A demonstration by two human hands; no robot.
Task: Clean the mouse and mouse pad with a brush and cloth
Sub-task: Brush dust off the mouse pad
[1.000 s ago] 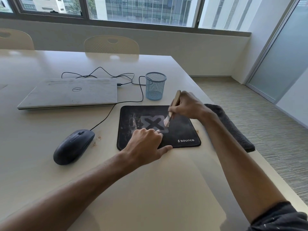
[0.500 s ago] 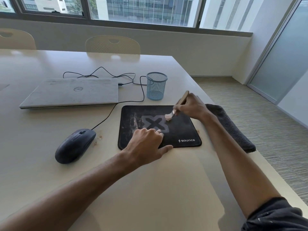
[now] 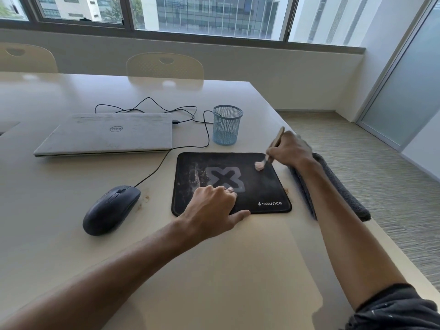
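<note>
I press my left hand (image 3: 214, 206) flat-fingered on the mouse pad (image 3: 259, 184) to pin it while my right hand (image 3: 289, 150), fingers wrapped round the brush (image 3: 273, 146), sweeps its far corner.

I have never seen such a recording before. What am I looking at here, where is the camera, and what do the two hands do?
There is no machine here: these are a person's two bare arms. The one camera sits on the person's head and looks forward and down, so you see the table as they see it.

The right hand grips a small brush, with its bristles on the far right corner of the black mouse pad. The left hand rests on the pad's near edge, probably to keep it from sliding. Pale dirt shows on the pad's left part.

Also on the table: a dark mouse left of the pad, with its cable running toward a closed laptop, a blue mesh cup, and a dark folded cloth at the right edge, under the right forearm.
</note>
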